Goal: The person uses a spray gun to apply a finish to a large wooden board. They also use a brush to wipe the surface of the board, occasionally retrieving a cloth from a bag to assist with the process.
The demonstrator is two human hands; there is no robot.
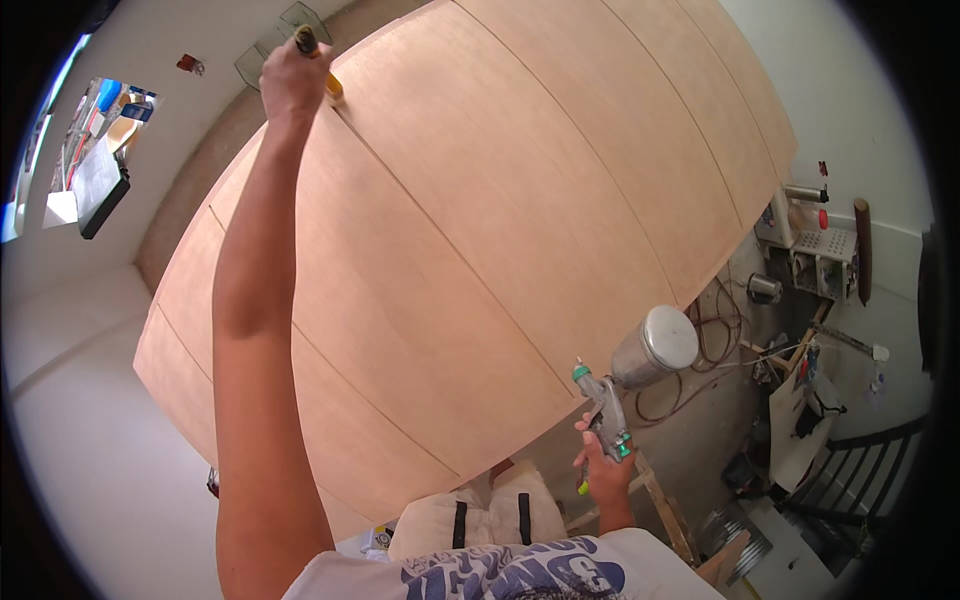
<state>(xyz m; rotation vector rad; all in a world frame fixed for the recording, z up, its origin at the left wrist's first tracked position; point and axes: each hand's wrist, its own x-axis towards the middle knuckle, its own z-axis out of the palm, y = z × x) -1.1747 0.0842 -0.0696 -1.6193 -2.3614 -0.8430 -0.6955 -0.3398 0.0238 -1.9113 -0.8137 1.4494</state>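
– Our printed white T-shirt (500, 578) lies at the bottom edge; what do our hands hold?
– Our left hand (294, 82) reaches far forward, fingers wrapped around a yellow-and-black-handled brush (334, 87), its tip at the far end of a dark groove (440, 231) in the wooden panel (480, 180).
– And our right?
– Our right hand (606, 474) has its fingers closed round a spray gun (607, 415) at the panel's near edge, its lidded silver cup (655, 348) tilted right.
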